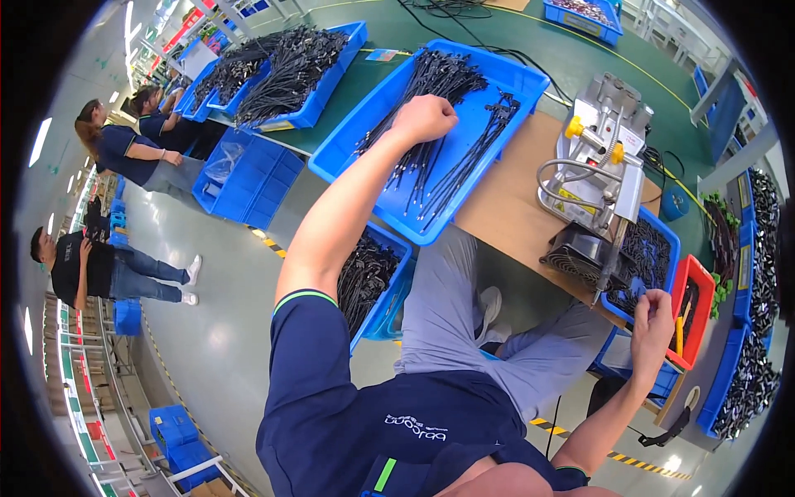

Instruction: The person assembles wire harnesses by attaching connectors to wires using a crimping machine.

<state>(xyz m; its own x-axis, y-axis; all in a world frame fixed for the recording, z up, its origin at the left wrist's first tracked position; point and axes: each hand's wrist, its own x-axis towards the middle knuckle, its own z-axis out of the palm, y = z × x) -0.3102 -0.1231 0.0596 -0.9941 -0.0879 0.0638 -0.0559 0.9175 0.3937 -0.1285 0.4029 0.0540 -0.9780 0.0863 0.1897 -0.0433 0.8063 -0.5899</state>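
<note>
My left hand (426, 118) is closed like a fist over a large blue tray (476, 124). Beneath and beside it lies a thick bundle of black cables (439, 76); what its fingers hold, if anything, is hidden. A smaller group of black cables (476, 157) lies spread to the right in the same tray. My right hand (652, 321) has its fingertips pinched together, just off the near edge of a blue bin of small black parts (650, 257). Anything between those fingertips is too small to make out.
A bench machine (592, 157) with metal tubing and yellow knobs stands on the brown tabletop (505, 211). Beside the parts bin is a red bin (701, 311) with a yellow tool. More cable-filled blue trays (302, 79) stand far left; another bin (368, 277) is by my knee. Several people are at left.
</note>
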